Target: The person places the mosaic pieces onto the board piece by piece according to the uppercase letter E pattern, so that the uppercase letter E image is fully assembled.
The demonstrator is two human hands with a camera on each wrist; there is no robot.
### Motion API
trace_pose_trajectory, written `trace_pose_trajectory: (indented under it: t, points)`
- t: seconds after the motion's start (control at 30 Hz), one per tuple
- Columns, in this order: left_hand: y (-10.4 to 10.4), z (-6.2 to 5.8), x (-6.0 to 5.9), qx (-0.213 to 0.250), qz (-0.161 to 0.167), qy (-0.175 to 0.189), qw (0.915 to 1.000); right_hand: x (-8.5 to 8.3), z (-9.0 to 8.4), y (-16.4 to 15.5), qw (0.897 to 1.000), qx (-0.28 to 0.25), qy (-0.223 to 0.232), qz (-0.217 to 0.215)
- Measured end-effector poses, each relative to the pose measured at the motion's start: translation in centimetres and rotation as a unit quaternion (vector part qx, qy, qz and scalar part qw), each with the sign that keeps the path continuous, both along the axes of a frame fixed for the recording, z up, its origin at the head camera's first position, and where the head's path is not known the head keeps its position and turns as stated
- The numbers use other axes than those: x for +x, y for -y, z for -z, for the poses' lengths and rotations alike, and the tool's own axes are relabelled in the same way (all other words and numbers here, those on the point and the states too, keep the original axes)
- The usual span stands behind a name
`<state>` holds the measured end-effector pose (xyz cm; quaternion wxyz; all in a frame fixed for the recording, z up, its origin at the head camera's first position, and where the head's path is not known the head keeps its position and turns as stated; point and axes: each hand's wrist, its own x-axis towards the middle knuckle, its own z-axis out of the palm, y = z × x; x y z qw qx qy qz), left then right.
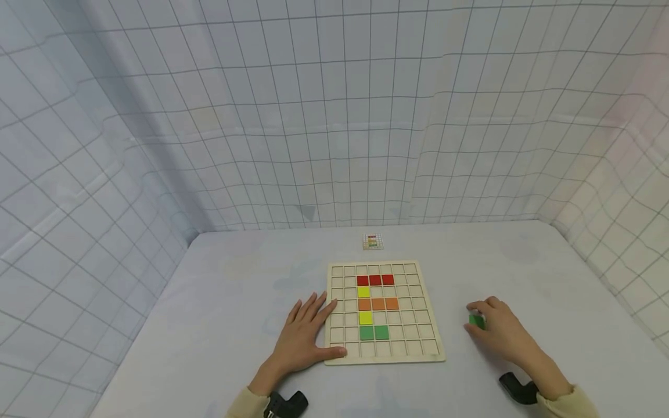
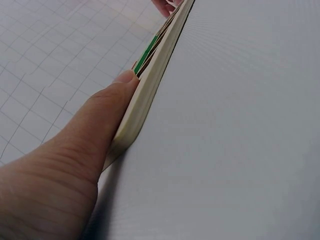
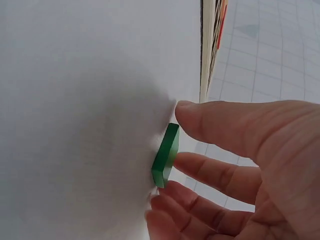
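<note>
Under my left grip (image 1: 305, 337) the pale square wooden grid board (image 1: 385, 355) looks matt and smooth; the small green square tile (image 3: 166, 155) in my right grip (image 1: 496, 331) has a slight sheen, on the matt white desk (image 1: 219, 307).

Both my hands are down low, left one flat, right one curled.

My left hand (image 1: 303, 337) lies palm down with its fingers straight and spread, the thumb (image 2: 112, 97) stretched out sideways and pressing against an edge. My right hand (image 1: 499, 328) sits well apart to the right, fingers (image 3: 215, 172) bent and closing with the thumb in a pinch. Both forearms reach in from the bottom, each with a pale sleeve cuff and a black wrist mount.
</note>
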<state>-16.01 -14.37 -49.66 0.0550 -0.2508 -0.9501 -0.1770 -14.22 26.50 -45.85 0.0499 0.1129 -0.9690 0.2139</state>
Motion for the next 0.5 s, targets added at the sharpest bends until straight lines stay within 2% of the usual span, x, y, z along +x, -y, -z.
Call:
trace_pose_trajectory:
  t: [0.23,0.5]
  points:
    - [-0.02,-0.18,0.11,0.001,0.004,-0.001,1.0000,0.07,0.12,0.31,0.998,-0.048,0.030,-0.002]
    - [-0.01,-0.21,0.09,-0.003,0.000,-0.001,1.0000,-0.05,-0.30,0.83,0.997,-0.056,0.051,-0.008]
